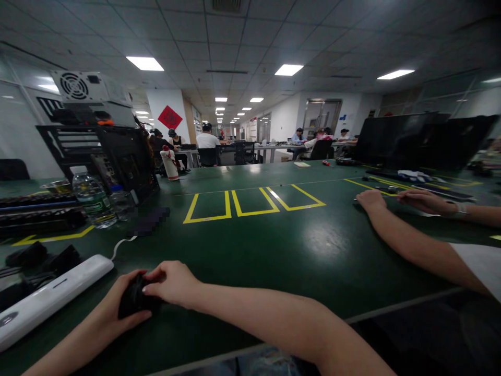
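Head view: just right of the white power strip, the left hand curls around a small, black, bundled-looking item; the right hand pinches its edge.

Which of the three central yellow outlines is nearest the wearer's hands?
The leftmost outline; the middle outline and rightmost outline lie farther from the left hand and right hand.

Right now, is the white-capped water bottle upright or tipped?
Upright: the water bottle stands on its base on the green table, white cap on top.
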The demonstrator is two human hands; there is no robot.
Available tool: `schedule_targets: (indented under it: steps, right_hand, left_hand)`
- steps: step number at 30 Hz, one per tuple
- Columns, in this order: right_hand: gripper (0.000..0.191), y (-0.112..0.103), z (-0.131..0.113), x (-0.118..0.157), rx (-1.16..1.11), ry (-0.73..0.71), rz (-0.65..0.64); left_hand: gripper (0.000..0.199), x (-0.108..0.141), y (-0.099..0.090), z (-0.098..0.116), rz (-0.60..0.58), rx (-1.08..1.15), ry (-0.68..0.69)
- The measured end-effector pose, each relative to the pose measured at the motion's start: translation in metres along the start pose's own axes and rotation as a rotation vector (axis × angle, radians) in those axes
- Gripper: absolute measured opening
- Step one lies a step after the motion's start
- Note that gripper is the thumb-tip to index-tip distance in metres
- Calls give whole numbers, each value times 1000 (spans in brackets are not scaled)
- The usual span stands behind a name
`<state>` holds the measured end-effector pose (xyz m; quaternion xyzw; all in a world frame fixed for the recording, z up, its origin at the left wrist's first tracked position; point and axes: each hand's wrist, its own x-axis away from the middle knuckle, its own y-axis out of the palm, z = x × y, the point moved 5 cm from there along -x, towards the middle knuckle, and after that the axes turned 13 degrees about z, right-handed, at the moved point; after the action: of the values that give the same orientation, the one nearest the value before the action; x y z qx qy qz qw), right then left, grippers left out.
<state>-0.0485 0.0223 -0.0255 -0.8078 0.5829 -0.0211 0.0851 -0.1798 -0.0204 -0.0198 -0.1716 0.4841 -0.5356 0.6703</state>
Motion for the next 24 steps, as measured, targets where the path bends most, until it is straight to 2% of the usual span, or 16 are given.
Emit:
schedule_targets:
  steps: [2,4,6,8,10,12,14,17,24]
  right_hand:
    - [26,-28,-4,-1,23,-29,73]
    - [20,-61,-4,-1,-39,94,106]
    - [20,-95,-5,1,-169,162,89]
    - [23,-131,-3,2,-270,207,128]
    - [28,-161,0,2,-306,160,170]
    - [39,-182,4,4,-291,90,197]
    - [42,-190,7,8,-281,24,171]
    - [37,-188,6,15,-219,-62,95]
    - [36,-183,-4,23,-68,-236,72]
  left_hand:
    - [62,-15,16,23,-63,64,37]
    - [61,-35,34,50,-89,127,95]
    - [62,-58,56,79,-121,179,172]
    - [62,-78,75,107,-109,209,295]
    - [62,-92,92,130,-87,195,405]
    - [60,-98,102,146,-69,176,480]
    - [59,-96,106,155,-56,155,543]
    - [62,-85,102,159,-54,126,594]
    - [64,-76,97,157,-68,127,600]
